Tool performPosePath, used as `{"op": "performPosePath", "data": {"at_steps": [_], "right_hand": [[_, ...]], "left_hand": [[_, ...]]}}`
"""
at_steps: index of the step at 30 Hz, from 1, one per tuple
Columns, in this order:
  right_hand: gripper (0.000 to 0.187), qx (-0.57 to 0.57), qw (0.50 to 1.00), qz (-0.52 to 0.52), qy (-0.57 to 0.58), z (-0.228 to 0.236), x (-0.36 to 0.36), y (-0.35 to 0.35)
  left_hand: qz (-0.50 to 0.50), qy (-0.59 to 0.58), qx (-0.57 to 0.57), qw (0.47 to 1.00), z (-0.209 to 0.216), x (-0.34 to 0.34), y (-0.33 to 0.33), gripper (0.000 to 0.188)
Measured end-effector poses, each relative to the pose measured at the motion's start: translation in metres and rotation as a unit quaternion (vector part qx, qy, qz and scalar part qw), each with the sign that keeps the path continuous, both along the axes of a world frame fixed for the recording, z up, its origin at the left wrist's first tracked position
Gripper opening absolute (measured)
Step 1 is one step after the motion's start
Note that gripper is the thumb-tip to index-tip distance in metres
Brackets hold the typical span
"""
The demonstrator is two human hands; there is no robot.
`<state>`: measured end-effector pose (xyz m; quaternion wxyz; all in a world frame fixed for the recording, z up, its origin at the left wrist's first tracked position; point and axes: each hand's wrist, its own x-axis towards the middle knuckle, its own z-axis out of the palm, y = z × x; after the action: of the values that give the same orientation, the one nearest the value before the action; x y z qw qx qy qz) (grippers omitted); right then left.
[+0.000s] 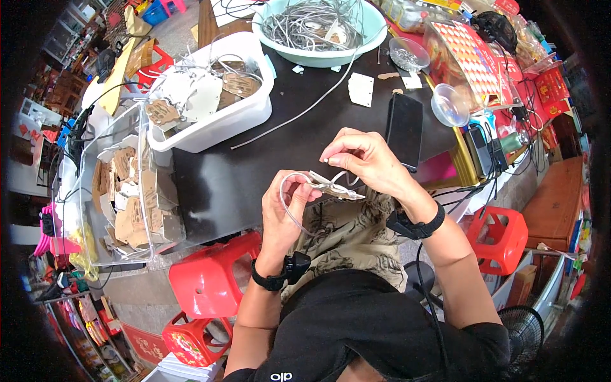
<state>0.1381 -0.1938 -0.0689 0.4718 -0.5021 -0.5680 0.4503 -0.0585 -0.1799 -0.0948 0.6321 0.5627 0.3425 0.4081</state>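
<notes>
In front of my body, my left hand (281,210) is closed on the edge of a small pale cardboard card (344,191). A thin grey cord (284,198) runs through or around this card and hangs in a loop past my left fingers. Just above and to the right, my right hand (372,160) pinches thumb to forefinger, with a small pale tip showing between them that looks like the cord's end. A second bend of the cord rises from the card toward my right palm, where part of it is hidden.
A white tub (264,105) of cards and cords and a clear bin (149,210) of cardboard pieces stand left. A pale green basin (261,25) of cords sits behind. A loose cord, a white card (361,89), a black phone (405,130) and a clear bowl (450,105) lie around.
</notes>
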Motion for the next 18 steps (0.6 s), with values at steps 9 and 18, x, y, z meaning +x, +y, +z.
{"op": "performPosePath", "data": {"at_steps": [9,18], "right_hand": [[0.009,0.011,0.999,-0.038,-0.032,0.006,0.006,0.0],[0.009,0.049,0.994,-0.071,-0.066,0.01,0.019,0.0]], "left_hand": [[0.004,-0.003,0.006,1.0,-0.003,0.001,0.001,0.011],[0.017,0.007,0.01,1.0,-0.005,0.001,0.002,0.009]]}}
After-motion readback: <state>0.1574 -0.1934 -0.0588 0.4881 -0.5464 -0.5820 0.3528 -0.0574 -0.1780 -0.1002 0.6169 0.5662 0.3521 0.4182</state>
